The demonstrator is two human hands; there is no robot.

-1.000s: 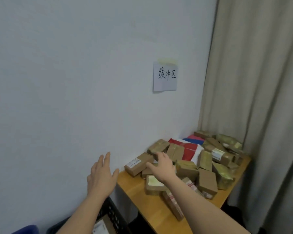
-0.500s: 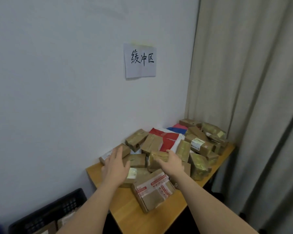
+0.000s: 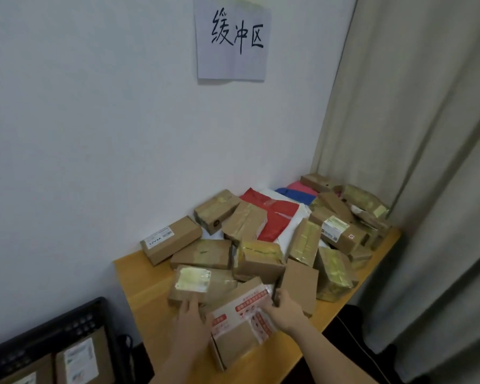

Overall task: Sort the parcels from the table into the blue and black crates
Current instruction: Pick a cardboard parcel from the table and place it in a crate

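White wall (image 3: 94,134) and beige curtain (image 3: 427,134) are framing a wooden table (image 3: 139,281) that is carrying a heap of brown parcels (image 3: 261,259). At its near edge, a person is grasping a flat box with red-printed tape (image 3: 239,322) from both sides: the left hand (image 3: 190,325) is lying against the box's left edge with fingers extended, while the right hand (image 3: 284,310) is curling its fingers around the far right corner. Beside the table, low at the left, a black crate (image 3: 53,331) is holding labelled cartons (image 3: 78,358). A handwritten paper sign (image 3: 232,37) is hanging on the wall above.
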